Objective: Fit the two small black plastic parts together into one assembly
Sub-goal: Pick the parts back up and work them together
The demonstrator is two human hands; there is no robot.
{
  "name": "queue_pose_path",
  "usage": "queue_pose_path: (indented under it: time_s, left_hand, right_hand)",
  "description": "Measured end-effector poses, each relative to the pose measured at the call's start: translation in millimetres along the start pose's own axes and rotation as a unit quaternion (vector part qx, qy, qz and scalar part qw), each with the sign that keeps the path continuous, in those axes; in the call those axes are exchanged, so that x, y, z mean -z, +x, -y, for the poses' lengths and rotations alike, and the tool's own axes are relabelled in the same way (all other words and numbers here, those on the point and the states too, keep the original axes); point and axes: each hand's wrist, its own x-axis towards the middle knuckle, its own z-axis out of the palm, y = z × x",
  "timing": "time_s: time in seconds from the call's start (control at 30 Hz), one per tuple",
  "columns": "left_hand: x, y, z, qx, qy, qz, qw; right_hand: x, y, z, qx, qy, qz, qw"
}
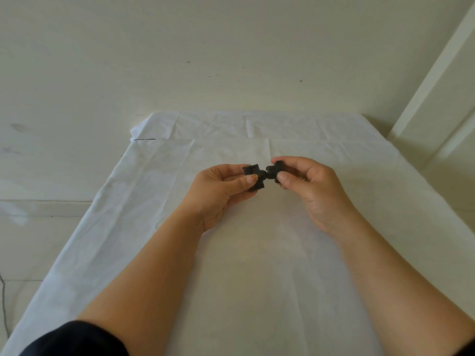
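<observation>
My left hand pinches a small black plastic part between thumb and fingers, above the middle of a white cloth. My right hand pinches the second black part the same way. The two parts meet end to end between the hands at a narrow rounded joint. Fingers hide the outer sides of both parts, so I cannot tell how deep the joint sits. Both hands hover above the cloth, not resting on it.
The white creased cloth covers a long table running away from me to a pale wall. A white frame or post stands at the right. Pale floor lies to the left, with a thin dark cable at the left edge.
</observation>
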Motion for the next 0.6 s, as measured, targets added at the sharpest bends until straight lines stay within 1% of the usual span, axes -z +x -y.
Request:
queue_pose_path:
  time_s: [0.33,0.6]
  left_hand:
    - [0.1,-2.2,0.6,-0.002,0.016,-0.004,1.0]
    - [0.9,-3.8,1.4,-0.016,0.033,-0.01,0.999]
  right_hand:
    - [-3.8,-4.1,-1.4,0.007,-0.018,-0.015,1.0]
    - [-5.0,-3.7,-2.1,0.005,-0.004,-0.017,1.0]
